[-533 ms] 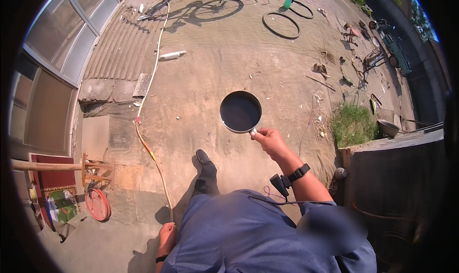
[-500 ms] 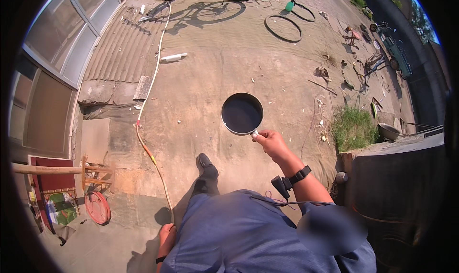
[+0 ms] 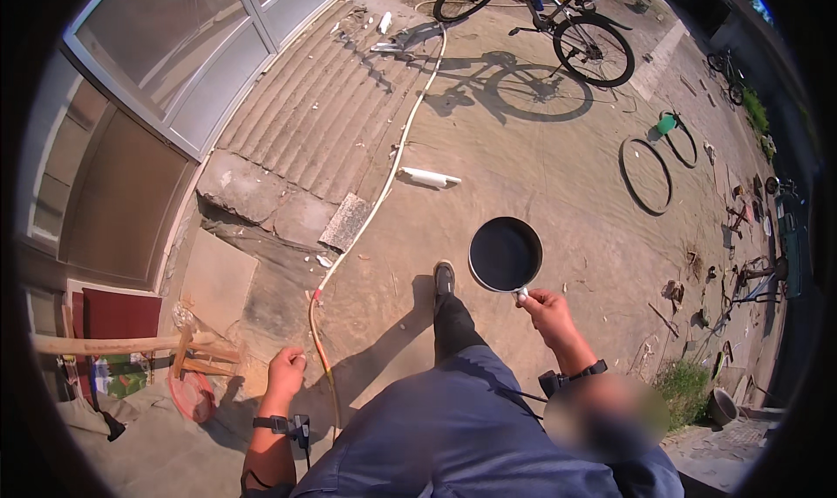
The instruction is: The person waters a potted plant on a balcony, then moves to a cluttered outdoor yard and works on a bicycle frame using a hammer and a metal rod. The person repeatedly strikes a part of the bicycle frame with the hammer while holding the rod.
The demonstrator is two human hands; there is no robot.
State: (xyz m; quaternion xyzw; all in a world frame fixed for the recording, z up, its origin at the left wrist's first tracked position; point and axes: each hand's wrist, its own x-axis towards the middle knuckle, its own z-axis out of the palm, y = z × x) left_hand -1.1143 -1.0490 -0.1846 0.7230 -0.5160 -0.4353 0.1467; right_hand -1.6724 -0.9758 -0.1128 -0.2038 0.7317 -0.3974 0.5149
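Note:
My right hand (image 3: 549,315) grips the handle of a round dark frying pan (image 3: 505,252), held out over the concrete ground. My left hand (image 3: 286,365) is held low at my left, its fingers curled with nothing visible in them. It is beside a long pale hose (image 3: 389,182) with an orange-red section lying on the ground, but is not gripping it. A wooden stool (image 3: 207,356) and a red round plastic item (image 3: 190,398) lie left of that hand. My dark shoe (image 3: 443,278) shows below the pan's left side.
Concrete steps (image 3: 288,119) lead to glazed doors (image 3: 157,54) on the left. A bicycle (image 3: 593,49) stands ahead. Two loose tyres (image 3: 645,176), a white tube (image 3: 429,176) and scattered debris lie around. Weeds (image 3: 680,385) grow at the lower right, near a basin (image 3: 724,406).
My view has turned left and forward, showing more of the steps and bicycle. My left hand has risen from low beside my leg. My right hand still holds the pan.

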